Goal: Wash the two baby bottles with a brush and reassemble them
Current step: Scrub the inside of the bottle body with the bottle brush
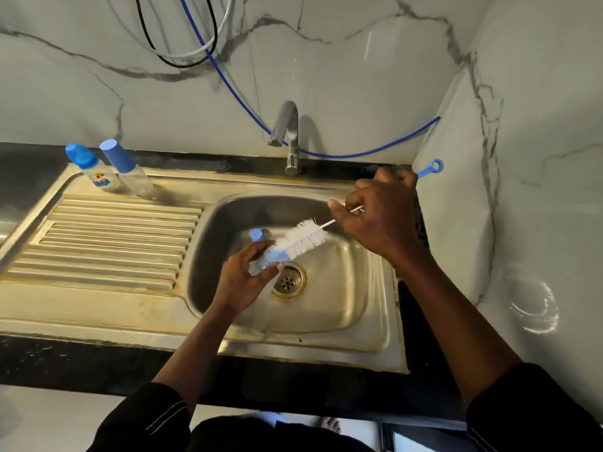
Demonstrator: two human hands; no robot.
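Hands meet over a steel sink [375,321]. The left hand [243,282] hovers beside the drain [288,281], fingers curled round a small clear piece with a blue collar [272,257]. The right hand [380,220], higher and near the tap [288,132], pinches the stem of a bottle brush [301,238] whose bristles touch the collar. The brush's looped end nearly reaches the side wall [456,197]. A labelled bottle [93,171] and a plain bottle [130,171] stand on the draining board's far left corner, well apart from both hands.

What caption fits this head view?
Over the sink, the left hand holds a blue bottle part, the right hand the brush against it.
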